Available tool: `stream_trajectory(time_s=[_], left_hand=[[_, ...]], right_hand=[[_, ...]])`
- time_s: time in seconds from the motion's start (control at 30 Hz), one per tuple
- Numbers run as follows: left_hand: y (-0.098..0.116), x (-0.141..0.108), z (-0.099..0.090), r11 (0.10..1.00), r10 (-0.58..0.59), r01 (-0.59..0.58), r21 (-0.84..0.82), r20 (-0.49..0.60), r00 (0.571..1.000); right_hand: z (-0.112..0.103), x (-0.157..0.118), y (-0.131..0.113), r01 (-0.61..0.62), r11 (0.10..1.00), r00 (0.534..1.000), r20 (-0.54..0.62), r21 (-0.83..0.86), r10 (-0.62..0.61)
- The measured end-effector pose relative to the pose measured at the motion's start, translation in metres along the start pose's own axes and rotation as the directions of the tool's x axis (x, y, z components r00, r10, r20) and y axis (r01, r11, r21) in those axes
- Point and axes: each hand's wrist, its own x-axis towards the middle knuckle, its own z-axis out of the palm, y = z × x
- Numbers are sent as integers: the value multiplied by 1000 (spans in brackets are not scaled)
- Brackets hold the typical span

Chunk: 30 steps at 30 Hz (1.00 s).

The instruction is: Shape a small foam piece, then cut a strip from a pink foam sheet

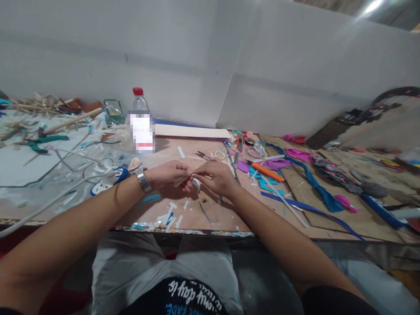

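In the middle of the head view, my left hand [172, 173], with a metal watch [142, 180] at the wrist, meets my right hand [217, 177] just above the table. Pinched between the fingertips of both hands is a small white curled strip [197, 183]; its material is unclear and fingers hide part of it. Small white strip pieces [170, 218] and a few blue scraps lie on the tabletop below my hands. Scissors [202, 155] rest just beyond my right hand, beside a pale ring-shaped roll [219, 155].
A red-capped bottle [141, 104] stands at the back. Right of my hands lie an orange cutter [267, 171] and a blue ribbon [315, 209]. At left are green-handled pliers [49, 141] and a white cable [59, 197]. The table's front edge [197, 232] runs near my lap.
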Motion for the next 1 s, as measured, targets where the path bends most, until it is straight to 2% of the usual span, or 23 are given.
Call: stream_trajectory(time_s=[0.17, 0.3, 0.47, 0.6, 0.73, 0.83, 0.9, 1.0], left_hand=[[1, -1, 3, 1000, 6, -6, 1, -45, 999], [3, 0, 6, 995, 20, -8, 98, -114, 993], [-1, 2, 2, 967, 96, -65, 246, -117, 988], [-1, 1, 1, 887, 195, -134, 441, -97, 976], [4, -3, 4, 767, 267, -135, 627, -120, 956], [7, -4, 6, 710, 293, -121, 694, -136, 946], [6, -4, 6, 720, 284, -114, 685, -140, 949], [4, -1, 4, 804, 225, -102, 585, -142, 964]], right_hand=[[1, 0, 1, -18, 1000, 1000, 14, -24, 19], [2, 0, 2, -17, 1000, 1000, -3, -15, 17], [4, -1, 2, -29, 1000, 1000, 0, -7, 29], [3, -2, 2, -72, 997, 997, -8, -9, 72], [3, -2, 2, -93, 995, 995, -25, -31, 93], [4, -2, 2, -94, 995, 995, -35, -28, 93], [4, -2, 2, -72, 997, 997, -39, -15, 71], [3, -1, 2, -42, 999, 998, -37, 1, 42]])
